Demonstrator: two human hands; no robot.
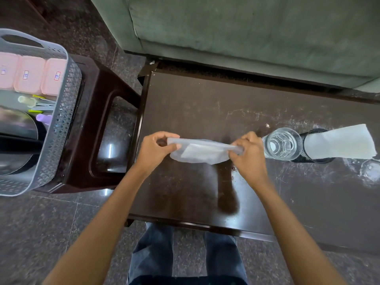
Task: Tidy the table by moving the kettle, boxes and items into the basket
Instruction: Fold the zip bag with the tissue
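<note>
Basket point(61, 124) is sitting on a stool left of the desk point(205, 103), already taking in the tidied things.
Inside it are lying three pink boxes point(30, 76), the kettle point(16, 136) and some small items; right of the basket, both hands are stretching what looks like a thin plastic bag point(201, 151) over the desk, left hand point(156, 149) and right hand point(248, 155) fingers pinching its ends, probably folding it for packing.
</note>
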